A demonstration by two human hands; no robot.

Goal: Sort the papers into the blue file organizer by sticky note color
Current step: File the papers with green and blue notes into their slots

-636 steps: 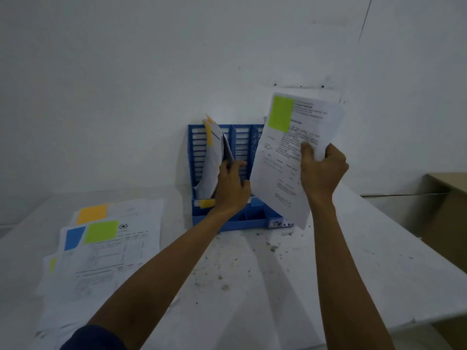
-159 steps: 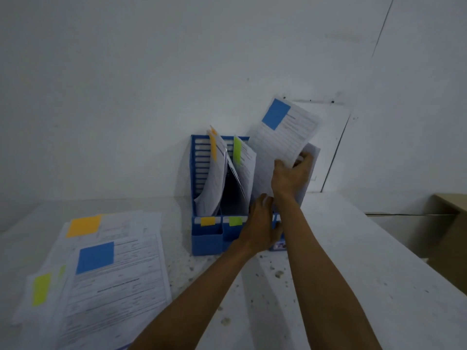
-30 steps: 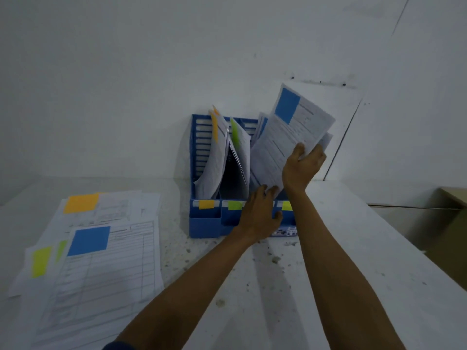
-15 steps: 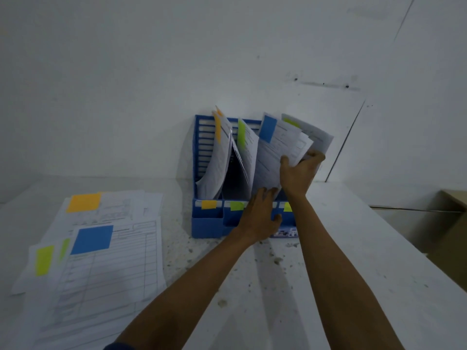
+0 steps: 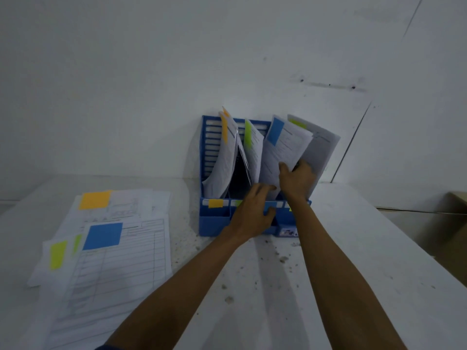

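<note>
The blue file organizer point(image 5: 214, 221) stands against the wall with orange, green and blue tabs on its front. My right hand point(image 5: 297, 181) grips a paper with a blue sticky note point(image 5: 283, 147), which sits low in the third slot. My left hand point(image 5: 252, 210) rests on the organizer's front edge, fingers spread against the papers. Sheets with an orange note point(image 5: 223, 157) fill the first slot, sheets with a green note point(image 5: 252, 147) the second. Another sheet point(image 5: 321, 147) leans at the far right.
A loose pile of papers point(image 5: 106, 261) lies on the white table point(image 5: 328, 286) at the left, topped by a sheet with a blue note; orange and green notes show beneath. Dirt specks dot the table. A brown box point(image 5: 454, 223) stands at the right edge.
My right hand has lowered the blue-noted paper from above the organizer down into the third slot. My left hand has stayed on the organizer's front.
</note>
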